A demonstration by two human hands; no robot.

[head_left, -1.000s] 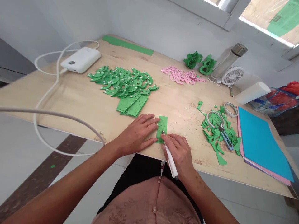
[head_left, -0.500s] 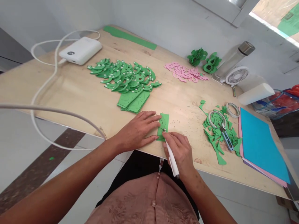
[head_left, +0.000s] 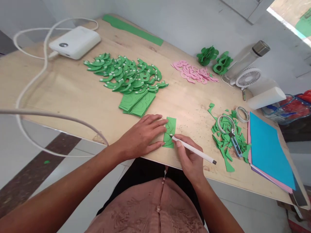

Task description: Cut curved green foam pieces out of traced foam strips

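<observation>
A small green paper rectangle (head_left: 170, 122) with curved outlines lies near the table's front edge. My left hand (head_left: 148, 134) rests flat beside it, fingers spread, their tips on the paper's left edge. Pinched in my right hand (head_left: 190, 155) is a white pen (head_left: 194, 149), slanting down to the left. Its tip meets the paper near a small white spot, and its dark end points right. Farther left sits a stack of outlined green paper pieces (head_left: 138, 103), and behind it a heap of curved green cut-outs (head_left: 128, 74) with small white patches.
Green scraps (head_left: 224, 142) lie to the right under a tape roll (head_left: 242, 114) and a blue-handled cutter (head_left: 235, 144). Beyond are blue sheets (head_left: 270, 149), a fan (head_left: 248, 78), a bottle (head_left: 245, 61) and pink cut-outs (head_left: 191, 72). A white power bank (head_left: 75, 42) trails a cable at left.
My right hand has turned the pen, so its rear end swings from pointing toward my body to pointing right. My left hand and the green paper stay in place.
</observation>
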